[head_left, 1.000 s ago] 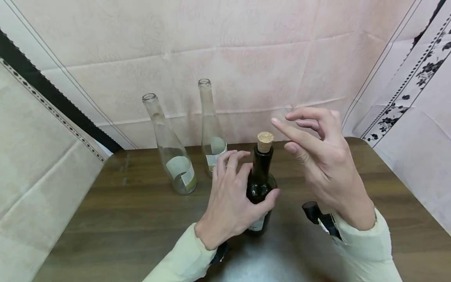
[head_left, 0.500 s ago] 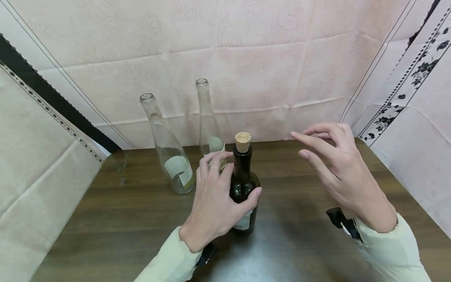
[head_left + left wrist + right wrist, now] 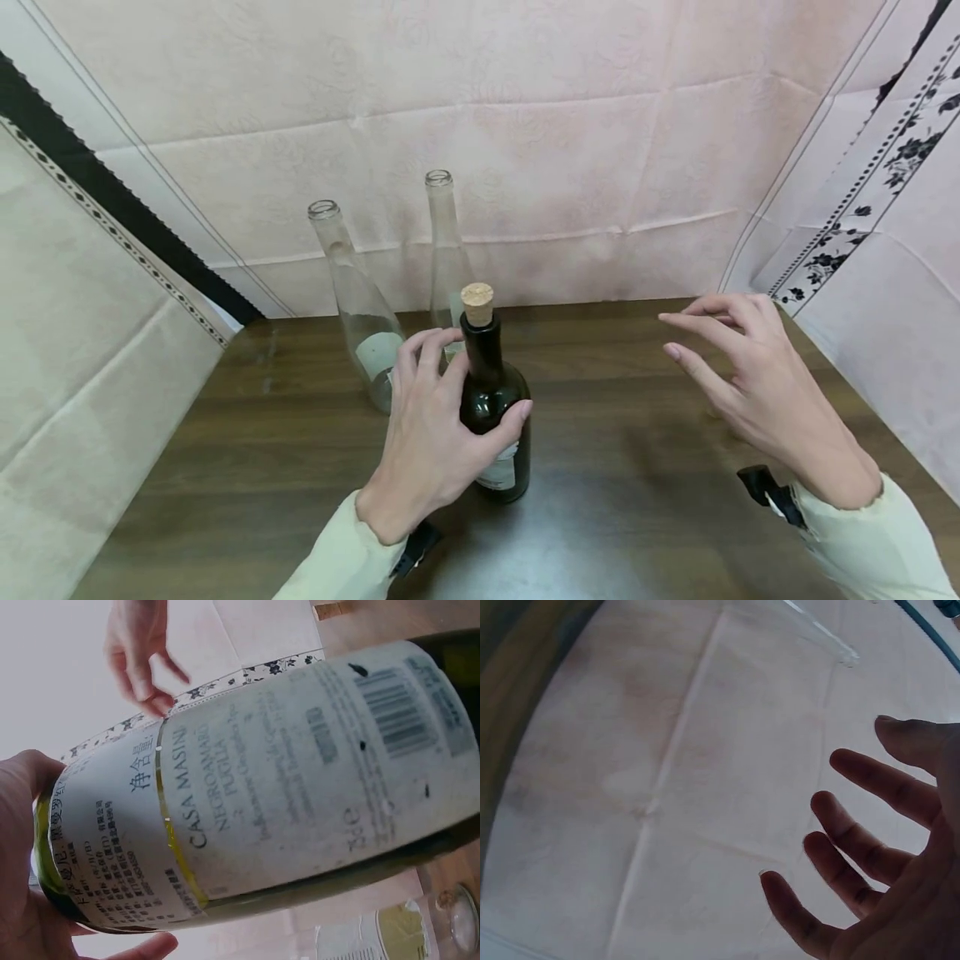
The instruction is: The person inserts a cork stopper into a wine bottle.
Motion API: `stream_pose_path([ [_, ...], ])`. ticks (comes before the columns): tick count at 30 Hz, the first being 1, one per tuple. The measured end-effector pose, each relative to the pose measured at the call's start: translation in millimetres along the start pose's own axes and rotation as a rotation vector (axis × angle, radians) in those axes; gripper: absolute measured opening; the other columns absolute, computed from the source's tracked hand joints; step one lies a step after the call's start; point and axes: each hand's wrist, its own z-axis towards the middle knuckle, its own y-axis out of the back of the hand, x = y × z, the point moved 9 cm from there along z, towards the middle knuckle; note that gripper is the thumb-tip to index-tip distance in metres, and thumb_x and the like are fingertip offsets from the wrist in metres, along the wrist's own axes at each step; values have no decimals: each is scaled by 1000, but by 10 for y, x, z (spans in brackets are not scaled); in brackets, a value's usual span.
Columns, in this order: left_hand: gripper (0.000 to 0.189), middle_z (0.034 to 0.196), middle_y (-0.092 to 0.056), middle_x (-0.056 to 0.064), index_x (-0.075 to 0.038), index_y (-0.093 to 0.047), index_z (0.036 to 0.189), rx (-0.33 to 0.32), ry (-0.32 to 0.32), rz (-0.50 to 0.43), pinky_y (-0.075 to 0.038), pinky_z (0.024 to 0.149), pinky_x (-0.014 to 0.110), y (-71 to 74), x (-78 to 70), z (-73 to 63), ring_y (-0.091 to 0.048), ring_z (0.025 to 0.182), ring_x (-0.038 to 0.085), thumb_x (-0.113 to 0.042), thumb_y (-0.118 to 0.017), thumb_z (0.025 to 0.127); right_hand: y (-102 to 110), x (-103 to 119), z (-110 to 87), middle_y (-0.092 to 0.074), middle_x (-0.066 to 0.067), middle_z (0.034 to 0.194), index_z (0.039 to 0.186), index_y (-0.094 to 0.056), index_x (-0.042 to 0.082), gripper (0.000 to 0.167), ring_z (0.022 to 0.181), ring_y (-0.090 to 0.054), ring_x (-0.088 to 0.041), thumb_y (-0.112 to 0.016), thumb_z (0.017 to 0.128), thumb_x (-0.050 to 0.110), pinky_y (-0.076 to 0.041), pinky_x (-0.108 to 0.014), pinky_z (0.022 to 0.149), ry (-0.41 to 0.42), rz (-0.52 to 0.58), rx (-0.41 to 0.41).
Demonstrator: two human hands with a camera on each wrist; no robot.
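the left hand (image 3: 427, 437) grasps a dark corked bottle (image 3: 489, 392); the right hand (image 3: 767, 396), loose and holding nothing, hovers well apart; two clear bottles (image 3: 358, 292) stand beyond the left hand.

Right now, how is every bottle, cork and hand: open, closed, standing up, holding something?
Dark green glass bottle: upright, corked.
Tan cylindrical cork: partly in that bottle's neck.
Leftmost clear glass bottle: upright, uncorked.
Rear clear glass bottle: upright, uncorked.
Left hand: holding the dark bottle.
Right hand: fingers relaxed, holding nothing.

2 pale cream sleeves (image 3: 873, 533), 2 black wrist mounts (image 3: 757, 483)
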Motion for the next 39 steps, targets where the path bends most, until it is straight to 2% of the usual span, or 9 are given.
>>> stream_pose_path([
  [6, 45, 134, -49, 5, -19, -70, 107, -30, -7, 12, -33, 106, 52, 100, 50, 0, -34, 130, 29, -57, -73, 83, -36, -207, -173, -63, -12, 111, 116, -75, 7, 31, 110, -47, -33, -77, 86, 7, -29, -30, 91, -18, -39, 41],
  [12, 43, 131, -49, 7, -18, -70, 105, -64, -51, 39, -32, 104, 52, 161, 59, -22, -35, 126, 31, -55, -72, 84, -66, -411, -337, -63, -10, 107, 111, -76, 5, 30, 103, -46, -28, -78, 82, 0, -25, -21, 91, -44, -35, 72],
  [17, 41, 131, -50, 9, -17, -69, 99, -83, -64, 36, -33, 104, 53, 197, 88, -44, -36, 126, 32, -54, -73, 83, -102, -558, -462, -64, -9, 109, 111, -76, 8, 27, 105, -46, -29, -78, 84, 4, -27, -34, 88, -115, -63, 121],
  [23, 44, 131, -51, 12, -17, -72, 103, -99, -42, 29, -32, 103, 56, 281, 184, -59, -34, 128, 34, -53, -79, 79, -168, -729, -634, -63, -11, 112, 109, -76, 9, 25, 110, -46, -33, -79, 85, 10, -28, -41, 89, -186, -84, 180],
  [27, 43, 129, -51, 11, -16, -72, 100, -104, -28, 36, -30, 104, 56, 346, 256, -65, -34, 127, 34, -52, -79, 78, -194, -841, -743, -63, -13, 113, 110, -75, 10, 24, 112, -45, -37, -80, 86, 14, -28, -45, 89, -213, -106, 205],
  [34, 42, 132, -51, 11, -16, -72, 98, -98, 21, 41, -30, 104, 57, 431, 382, -105, -33, 129, 34, -52, -80, 78, -204, -1009, -939, -64, -15, 109, 104, -76, 6, 24, 105, -49, -39, -82, 84, 16, -30, -48, 88, -236, -144, 214],
  [39, 45, 133, -51, 12, -14, -73, 101, -89, 59, 60, -30, 103, 58, 496, 485, -141, -32, 130, 34, -52, -80, 78, -232, -1134, -1132, -62, -18, 114, 107, -75, 6, 29, 107, -47, -42, -82, 85, 22, -33, -50, 82, -293, -175, 266],
])
